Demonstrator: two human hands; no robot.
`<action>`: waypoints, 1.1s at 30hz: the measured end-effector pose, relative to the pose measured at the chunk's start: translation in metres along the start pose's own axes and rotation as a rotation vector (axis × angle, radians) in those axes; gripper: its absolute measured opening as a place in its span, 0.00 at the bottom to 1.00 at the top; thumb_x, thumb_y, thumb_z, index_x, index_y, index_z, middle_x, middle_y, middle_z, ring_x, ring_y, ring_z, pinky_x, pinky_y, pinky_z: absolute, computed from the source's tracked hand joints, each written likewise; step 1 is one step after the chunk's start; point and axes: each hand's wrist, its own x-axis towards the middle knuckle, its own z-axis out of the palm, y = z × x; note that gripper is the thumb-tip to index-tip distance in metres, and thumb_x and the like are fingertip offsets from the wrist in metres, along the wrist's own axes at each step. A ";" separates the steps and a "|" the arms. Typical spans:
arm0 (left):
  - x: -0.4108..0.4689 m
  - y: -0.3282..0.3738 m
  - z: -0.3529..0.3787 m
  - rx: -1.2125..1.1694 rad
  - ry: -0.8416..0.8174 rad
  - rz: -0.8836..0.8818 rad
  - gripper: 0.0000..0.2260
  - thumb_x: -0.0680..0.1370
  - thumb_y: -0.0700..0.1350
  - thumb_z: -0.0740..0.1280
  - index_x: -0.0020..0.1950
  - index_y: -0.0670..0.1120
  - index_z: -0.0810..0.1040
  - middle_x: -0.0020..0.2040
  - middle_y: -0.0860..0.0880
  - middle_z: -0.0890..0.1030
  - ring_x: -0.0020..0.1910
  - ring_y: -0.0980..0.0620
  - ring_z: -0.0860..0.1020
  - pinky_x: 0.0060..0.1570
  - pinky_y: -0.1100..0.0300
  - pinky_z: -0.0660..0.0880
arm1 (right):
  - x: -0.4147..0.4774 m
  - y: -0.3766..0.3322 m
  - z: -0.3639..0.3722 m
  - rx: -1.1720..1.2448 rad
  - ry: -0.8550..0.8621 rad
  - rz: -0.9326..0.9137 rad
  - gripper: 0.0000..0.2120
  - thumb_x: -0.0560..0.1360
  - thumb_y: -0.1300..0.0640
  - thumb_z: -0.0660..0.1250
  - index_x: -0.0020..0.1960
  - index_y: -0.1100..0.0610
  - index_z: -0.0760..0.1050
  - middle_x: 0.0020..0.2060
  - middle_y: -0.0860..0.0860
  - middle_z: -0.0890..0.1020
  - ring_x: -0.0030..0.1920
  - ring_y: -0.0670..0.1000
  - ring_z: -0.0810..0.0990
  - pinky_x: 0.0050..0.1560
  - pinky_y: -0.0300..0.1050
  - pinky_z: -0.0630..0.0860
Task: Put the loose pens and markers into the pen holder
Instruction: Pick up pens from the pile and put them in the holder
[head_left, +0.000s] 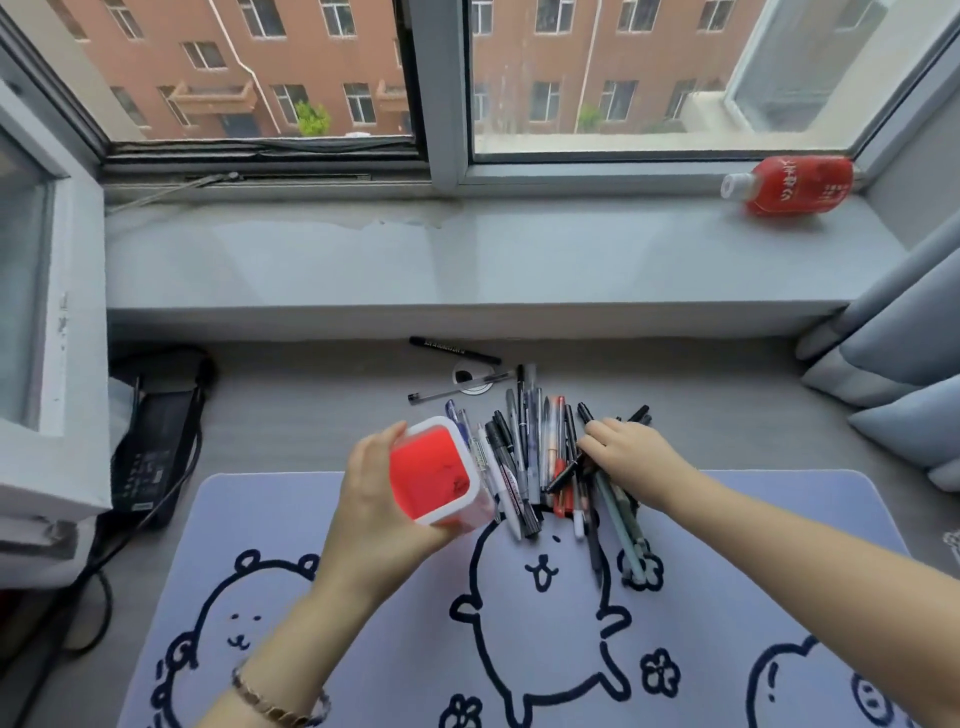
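Observation:
My left hand (374, 499) grips a square pen holder (435, 474) with a white rim and a red inside, tilted toward me above the desk; I see no pens in it. Just right of it lies a pile of several pens and markers (540, 457), black, grey, blue and red, across the far edge of the mat. My right hand (631, 454) rests on the pile's right side, fingers curled around a few dark pens there. A black marker (454, 349) and a clear pen (457, 391) lie apart, farther back.
A pale purple mat (519, 623) with bear drawings covers the near desk. A grey windowsill (415, 260) runs behind, with a red bottle (789, 185) lying at its right end. A black power brick and cables (150, 452) sit at the left, curtains (893, 374) at the right.

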 end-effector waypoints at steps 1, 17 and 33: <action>-0.001 0.002 0.003 -0.003 -0.002 -0.004 0.44 0.58 0.43 0.79 0.69 0.51 0.61 0.58 0.55 0.64 0.55 0.57 0.66 0.49 0.72 0.66 | 0.001 0.001 -0.001 0.019 0.013 -0.004 0.22 0.46 0.75 0.72 0.37 0.61 0.75 0.33 0.54 0.79 0.30 0.54 0.77 0.22 0.40 0.70; -0.020 -0.003 0.011 0.100 0.008 -0.018 0.43 0.58 0.44 0.79 0.69 0.50 0.62 0.57 0.55 0.63 0.59 0.51 0.68 0.55 0.60 0.66 | -0.012 -0.005 -0.095 0.804 0.971 0.195 0.07 0.69 0.69 0.69 0.47 0.63 0.76 0.40 0.54 0.80 0.40 0.45 0.76 0.48 0.34 0.76; -0.026 -0.010 0.012 0.091 0.062 -0.051 0.43 0.58 0.45 0.79 0.69 0.51 0.63 0.61 0.51 0.66 0.62 0.47 0.68 0.61 0.51 0.70 | -0.007 -0.044 -0.091 0.905 0.552 0.266 0.09 0.75 0.61 0.63 0.54 0.61 0.77 0.47 0.53 0.82 0.48 0.46 0.79 0.48 0.34 0.74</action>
